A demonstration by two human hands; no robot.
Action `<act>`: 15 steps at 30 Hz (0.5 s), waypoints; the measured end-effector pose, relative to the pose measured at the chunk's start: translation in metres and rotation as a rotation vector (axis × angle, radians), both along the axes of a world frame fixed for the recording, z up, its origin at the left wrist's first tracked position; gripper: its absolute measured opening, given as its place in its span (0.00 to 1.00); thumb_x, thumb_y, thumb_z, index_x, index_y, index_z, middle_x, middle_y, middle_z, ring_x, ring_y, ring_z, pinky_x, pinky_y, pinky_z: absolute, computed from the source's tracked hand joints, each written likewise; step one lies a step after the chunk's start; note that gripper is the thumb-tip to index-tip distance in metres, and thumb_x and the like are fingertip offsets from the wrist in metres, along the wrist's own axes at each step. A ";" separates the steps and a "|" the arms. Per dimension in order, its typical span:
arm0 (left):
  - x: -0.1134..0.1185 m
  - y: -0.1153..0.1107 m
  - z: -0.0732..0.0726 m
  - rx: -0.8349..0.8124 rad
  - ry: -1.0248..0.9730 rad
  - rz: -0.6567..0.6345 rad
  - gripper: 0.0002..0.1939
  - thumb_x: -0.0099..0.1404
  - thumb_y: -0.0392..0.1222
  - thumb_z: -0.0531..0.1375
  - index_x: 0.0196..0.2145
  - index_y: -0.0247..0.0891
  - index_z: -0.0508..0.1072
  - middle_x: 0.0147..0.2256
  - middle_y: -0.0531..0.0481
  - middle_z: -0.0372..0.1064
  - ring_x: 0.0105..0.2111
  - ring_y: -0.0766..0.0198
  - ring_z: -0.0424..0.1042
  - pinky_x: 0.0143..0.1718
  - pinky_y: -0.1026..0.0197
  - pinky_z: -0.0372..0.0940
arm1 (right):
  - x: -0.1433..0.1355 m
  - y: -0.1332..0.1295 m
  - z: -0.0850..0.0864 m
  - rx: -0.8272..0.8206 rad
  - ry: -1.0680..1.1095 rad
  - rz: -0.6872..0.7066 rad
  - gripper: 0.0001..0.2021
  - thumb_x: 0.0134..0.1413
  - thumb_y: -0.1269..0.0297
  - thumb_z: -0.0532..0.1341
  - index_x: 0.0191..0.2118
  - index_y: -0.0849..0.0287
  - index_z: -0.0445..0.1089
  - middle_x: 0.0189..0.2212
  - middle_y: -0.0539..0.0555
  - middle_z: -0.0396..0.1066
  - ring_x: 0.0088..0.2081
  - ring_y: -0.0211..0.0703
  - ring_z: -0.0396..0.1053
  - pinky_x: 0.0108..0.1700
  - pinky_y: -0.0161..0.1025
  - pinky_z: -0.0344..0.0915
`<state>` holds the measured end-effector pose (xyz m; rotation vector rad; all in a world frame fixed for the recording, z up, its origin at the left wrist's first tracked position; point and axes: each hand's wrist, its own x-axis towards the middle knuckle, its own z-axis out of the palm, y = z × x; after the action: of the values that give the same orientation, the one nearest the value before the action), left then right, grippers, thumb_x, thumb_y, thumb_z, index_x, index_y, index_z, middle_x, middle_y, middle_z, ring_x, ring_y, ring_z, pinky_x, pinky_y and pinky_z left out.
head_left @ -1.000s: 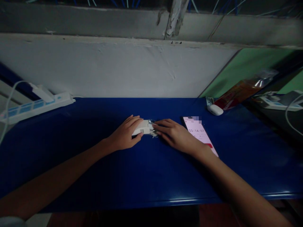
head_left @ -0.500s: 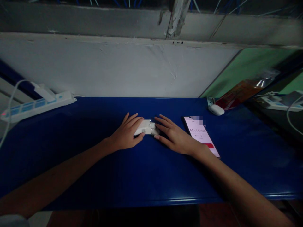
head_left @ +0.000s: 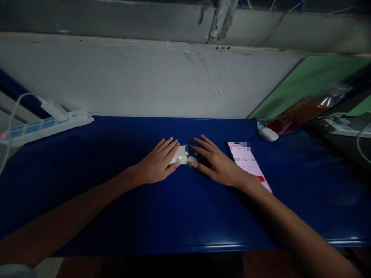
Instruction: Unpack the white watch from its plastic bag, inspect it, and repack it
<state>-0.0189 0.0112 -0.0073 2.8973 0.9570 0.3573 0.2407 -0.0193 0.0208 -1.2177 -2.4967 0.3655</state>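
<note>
Hands: left hand (head_left: pixel 158 164) and right hand (head_left: pixel 218 166) flat, fingers spread, gripping nothing | both touching small white plastic-wrapped packet (head_left: pixel 184 157) | glossy blue table (head_left: pixel 174 216)

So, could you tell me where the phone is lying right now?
In the head view, the phone lies face up on the blue table, right of centre, just beside the right hand.

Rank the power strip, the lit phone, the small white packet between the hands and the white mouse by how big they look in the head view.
1. power strip
2. phone
3. and 4. white packet and mouse: alike; hands hide part of the packet, so unranked.
</note>
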 end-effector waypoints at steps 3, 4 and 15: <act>-0.002 0.001 -0.001 -0.016 0.020 -0.007 0.31 0.75 0.49 0.47 0.67 0.26 0.48 0.68 0.31 0.45 0.69 0.47 0.42 0.68 0.45 0.43 | 0.005 0.004 0.001 0.081 0.005 -0.096 0.25 0.64 0.53 0.57 0.56 0.69 0.71 0.64 0.70 0.60 0.69 0.67 0.46 0.64 0.68 0.52; -0.002 0.002 -0.001 -0.017 0.023 -0.006 0.31 0.75 0.49 0.47 0.67 0.25 0.48 0.68 0.30 0.45 0.69 0.47 0.42 0.68 0.45 0.43 | 0.006 0.004 0.001 0.096 0.002 -0.105 0.22 0.65 0.54 0.57 0.53 0.68 0.73 0.62 0.70 0.63 0.68 0.67 0.48 0.64 0.68 0.53; -0.002 0.002 0.000 -0.012 0.006 -0.006 0.30 0.75 0.50 0.47 0.66 0.26 0.52 0.68 0.30 0.46 0.69 0.47 0.46 0.67 0.44 0.46 | -0.011 -0.004 -0.002 0.015 0.122 0.097 0.26 0.69 0.53 0.50 0.62 0.68 0.64 0.60 0.69 0.66 0.64 0.59 0.59 0.63 0.62 0.58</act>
<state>-0.0206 0.0128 -0.0073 2.8910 0.9478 0.3414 0.2295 -0.0237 0.0184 -1.0384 -2.4544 0.4322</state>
